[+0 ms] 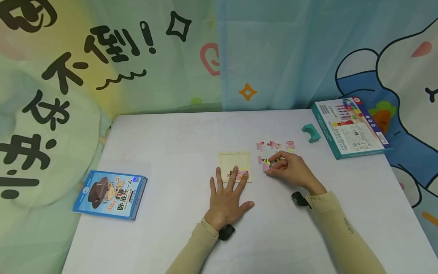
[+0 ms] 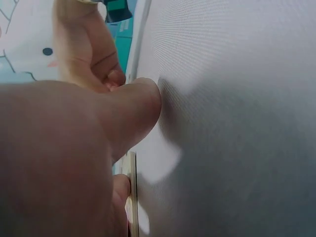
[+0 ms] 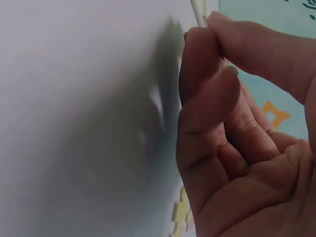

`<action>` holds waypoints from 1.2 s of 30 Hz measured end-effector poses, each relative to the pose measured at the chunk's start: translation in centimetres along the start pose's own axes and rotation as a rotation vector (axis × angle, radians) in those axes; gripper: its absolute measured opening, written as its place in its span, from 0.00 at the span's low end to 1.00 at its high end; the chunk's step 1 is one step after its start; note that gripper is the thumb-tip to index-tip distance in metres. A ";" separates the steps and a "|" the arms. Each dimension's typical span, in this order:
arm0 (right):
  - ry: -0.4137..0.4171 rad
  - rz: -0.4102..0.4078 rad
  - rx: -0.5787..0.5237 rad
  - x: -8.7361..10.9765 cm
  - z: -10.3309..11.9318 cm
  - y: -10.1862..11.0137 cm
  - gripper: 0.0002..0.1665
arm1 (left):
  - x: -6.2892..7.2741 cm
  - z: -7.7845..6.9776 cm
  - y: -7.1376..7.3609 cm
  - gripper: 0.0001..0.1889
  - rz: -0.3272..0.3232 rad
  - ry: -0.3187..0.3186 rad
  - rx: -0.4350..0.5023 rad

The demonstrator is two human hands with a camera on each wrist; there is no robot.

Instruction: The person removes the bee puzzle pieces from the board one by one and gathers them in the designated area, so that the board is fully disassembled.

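Observation:
A small square wooden puzzle tray (image 1: 236, 160) lies on the white table, with pink pieces (image 1: 242, 174) in its lower part. My left hand (image 1: 226, 203) rests over the tray's near edge, fingers spread and straight; in the left wrist view its thumb (image 2: 133, 111) touches the tablecloth. To the right of the tray, my right hand (image 1: 291, 172) pinches a pink and yellow puzzle piece (image 1: 265, 166) between thumb and fingers. Those curled fingers (image 3: 207, 103) mostly hide the piece in the right wrist view. Several loose pink pieces (image 1: 273, 144) lie just beyond this hand.
A teal curved block (image 1: 311, 133) sits at the back right, beside a teal-edged box (image 1: 352, 129). On the left side of the table lies a blue game box (image 1: 109, 196). A printed curtain (image 1: 273, 57) hangs behind the table.

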State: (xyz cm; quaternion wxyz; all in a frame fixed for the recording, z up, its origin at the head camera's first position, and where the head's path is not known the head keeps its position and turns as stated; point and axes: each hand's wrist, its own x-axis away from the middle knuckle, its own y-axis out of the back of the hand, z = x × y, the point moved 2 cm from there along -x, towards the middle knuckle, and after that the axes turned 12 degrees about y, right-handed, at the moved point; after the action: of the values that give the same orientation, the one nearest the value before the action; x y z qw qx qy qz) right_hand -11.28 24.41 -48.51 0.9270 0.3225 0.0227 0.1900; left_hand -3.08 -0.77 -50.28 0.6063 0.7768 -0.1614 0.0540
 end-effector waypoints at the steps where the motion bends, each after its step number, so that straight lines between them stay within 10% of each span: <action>1: 0.005 0.001 0.007 0.0 -0.1 -0.2 0.26 | 0.0 0.0 -0.1 0.48 -0.001 0.000 -0.002; 36: 0.063 0.054 0.125 0.4 0.9 -1.5 0.17 | -0.3 0.4 -0.6 0.44 -0.028 0.025 0.001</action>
State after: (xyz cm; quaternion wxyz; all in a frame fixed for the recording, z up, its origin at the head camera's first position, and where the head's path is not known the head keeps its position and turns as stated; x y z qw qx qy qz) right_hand -10.24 22.96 -48.73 0.8984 0.3743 0.0551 0.2230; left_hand -3.22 -0.99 -51.03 0.6088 0.7784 -0.1431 0.0553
